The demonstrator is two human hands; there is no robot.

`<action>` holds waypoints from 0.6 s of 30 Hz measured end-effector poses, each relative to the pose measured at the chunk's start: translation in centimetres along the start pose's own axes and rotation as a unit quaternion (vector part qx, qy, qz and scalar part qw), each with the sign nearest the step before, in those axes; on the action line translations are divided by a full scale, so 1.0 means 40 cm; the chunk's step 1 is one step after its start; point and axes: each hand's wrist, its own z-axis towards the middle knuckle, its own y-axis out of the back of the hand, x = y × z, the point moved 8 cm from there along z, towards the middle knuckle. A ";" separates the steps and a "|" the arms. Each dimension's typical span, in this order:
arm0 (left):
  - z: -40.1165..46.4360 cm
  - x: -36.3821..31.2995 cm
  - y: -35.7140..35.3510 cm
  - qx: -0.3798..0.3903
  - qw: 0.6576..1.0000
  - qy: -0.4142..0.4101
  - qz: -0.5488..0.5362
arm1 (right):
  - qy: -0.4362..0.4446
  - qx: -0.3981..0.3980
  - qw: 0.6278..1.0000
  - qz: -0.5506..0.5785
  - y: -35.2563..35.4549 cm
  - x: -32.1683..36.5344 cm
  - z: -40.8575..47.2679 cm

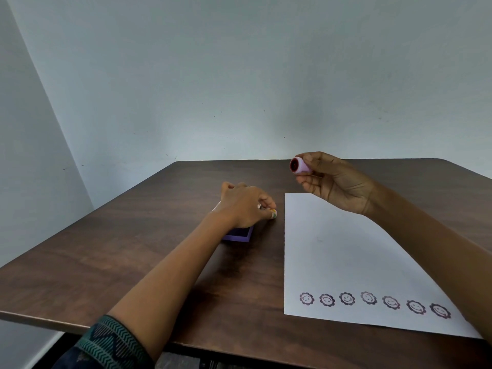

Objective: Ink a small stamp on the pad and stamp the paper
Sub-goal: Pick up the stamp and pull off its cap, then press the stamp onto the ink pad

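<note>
Holding the small stamp [300, 165] pinched in the right hand [336, 182] above the paper [346, 262], left hand [243, 205] curled over the pad [238, 235] left of the paper, needing a straight, firm press.

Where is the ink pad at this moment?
In the head view the purple ink pad lies on the table left of the paper, mostly covered by the left hand resting on it.
</note>
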 end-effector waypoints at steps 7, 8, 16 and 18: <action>0.000 0.021 0.022 0.002 0.999 0.037 -0.027 | -0.009 -0.095 0.994 -0.043 0.024 0.003 0.001; -0.002 0.033 0.039 -0.002 0.998 0.050 -0.048 | -0.009 -0.097 0.994 -0.046 0.021 0.004 0.000; -0.083 0.184 0.146 0.011 0.946 0.073 -0.315 | 0.012 -0.036 0.987 -0.155 -0.050 0.012 -0.006; -0.124 0.244 0.138 0.038 0.940 0.090 -0.328 | 0.002 -0.005 0.985 -0.173 -0.080 0.005 -0.010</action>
